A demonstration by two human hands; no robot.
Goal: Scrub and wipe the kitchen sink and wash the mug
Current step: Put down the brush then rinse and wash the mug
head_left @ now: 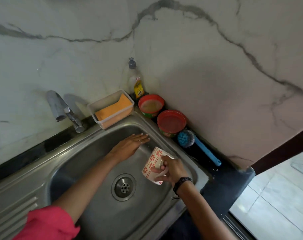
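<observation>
Right hand (169, 169) is gripping the white ceramic mug with red flower print (153, 164), fingers curled round its handle side, mug tilted with its mouth toward the far-left, held over the right part of the stainless steel sink basin (95, 170). Left hand (131, 144) is lying flat, fingers straight and together, pressing on the basin's far-right inner wall, just beside the mug but apart from it. Round metal drain strainer (123, 187) is sitting below and between both forearms. Chrome tap (60, 108) is standing at far left of the basin. Clear plastic tub with orange sponge (112, 108), clear soap bottle with grey cap (135, 78), two red-lidded round tubs (171, 122) and blue-handled scrub brush (199, 148) are sitting along the black counter (225, 184) edge.
</observation>
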